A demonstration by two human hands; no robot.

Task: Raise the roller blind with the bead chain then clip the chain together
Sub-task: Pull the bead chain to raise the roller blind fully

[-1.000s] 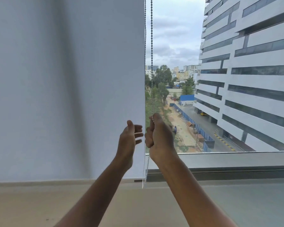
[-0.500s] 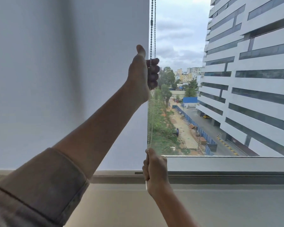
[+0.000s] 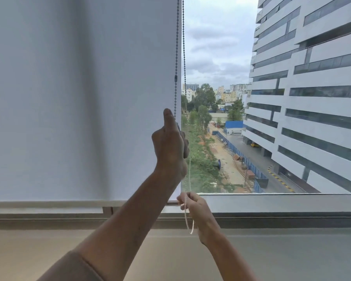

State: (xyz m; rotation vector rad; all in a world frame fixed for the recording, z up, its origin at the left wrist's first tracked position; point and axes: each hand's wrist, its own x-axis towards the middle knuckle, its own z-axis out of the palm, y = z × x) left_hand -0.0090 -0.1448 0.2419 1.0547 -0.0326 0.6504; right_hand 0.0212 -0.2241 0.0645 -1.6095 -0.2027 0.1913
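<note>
**Both hands on the bead chain, blind nearly down at the sill**

The left hand [image 3: 170, 147] is wrapped around the bead chain [image 3: 183, 47] at the right edge of the roller blind [image 3: 79, 94], thumb sticking up against the fabric. The right hand [image 3: 195, 209] sits lower, right at the window sill [image 3: 272, 220], pinching the chain's pale bottom loop, which dangles just below its fingers. The chain's two strands run up to the top edge of the blind. The blind's bottom bar [image 3: 49, 204] sits just above the sill. No containers anywhere. An office building [image 3: 312, 88] fills the glass on the right.
</note>
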